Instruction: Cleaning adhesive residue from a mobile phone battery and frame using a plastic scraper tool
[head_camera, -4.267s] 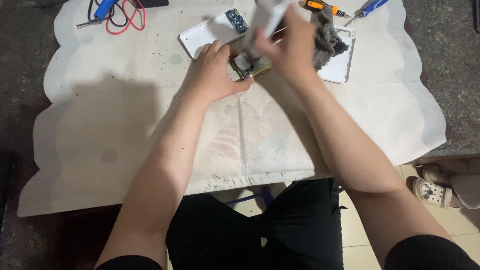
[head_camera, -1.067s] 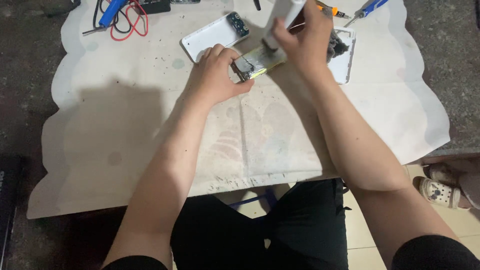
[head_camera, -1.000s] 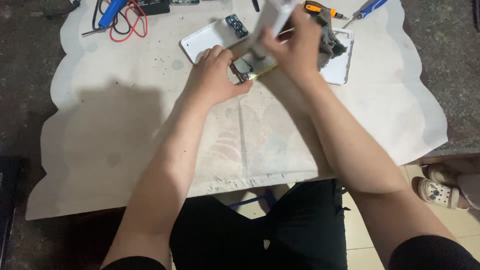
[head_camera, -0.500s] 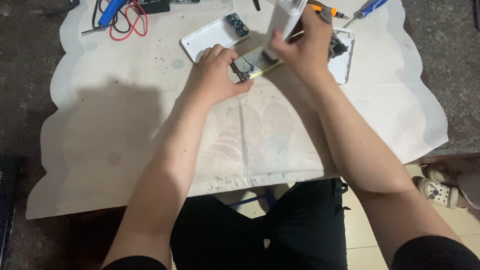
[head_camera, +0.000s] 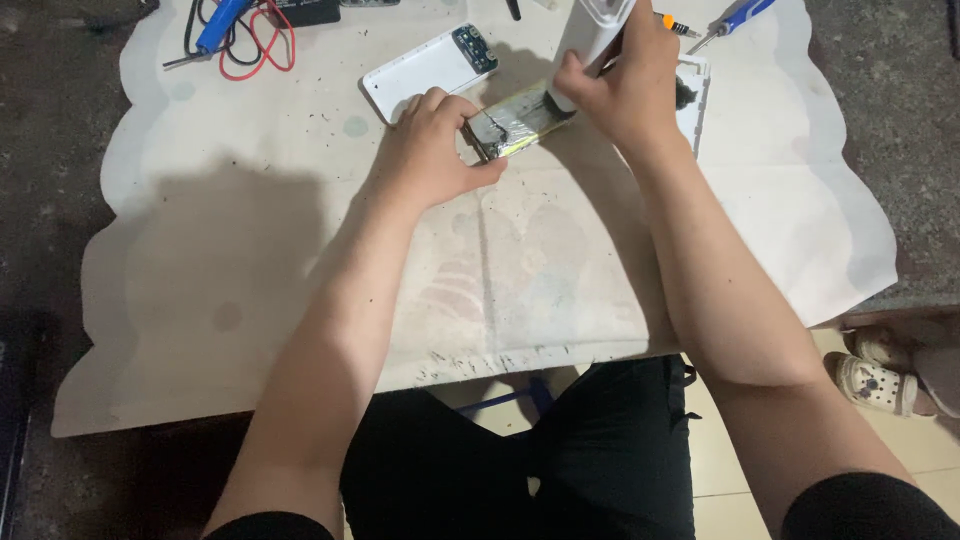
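Observation:
My left hand pinches the near end of a flat silvery battery pack with a yellow edge, which lies on the pale scalloped table cover. My right hand grips a white plastic casing, held upright with its lower end at the pack's far end. A white casing half with a small circuit board lies flat just beyond my left hand. Another white casing part lies partly hidden behind my right hand.
Red and black leads with a blue tool lie at the far left of the cover. A blue-handled screwdriver and an orange-tipped tool lie at the far right. A child's sandalled foot shows on the floor at right.
My right hand has kept shifting the white casing up and down over the pack's far end. My left hand has stayed on the pack's near end.

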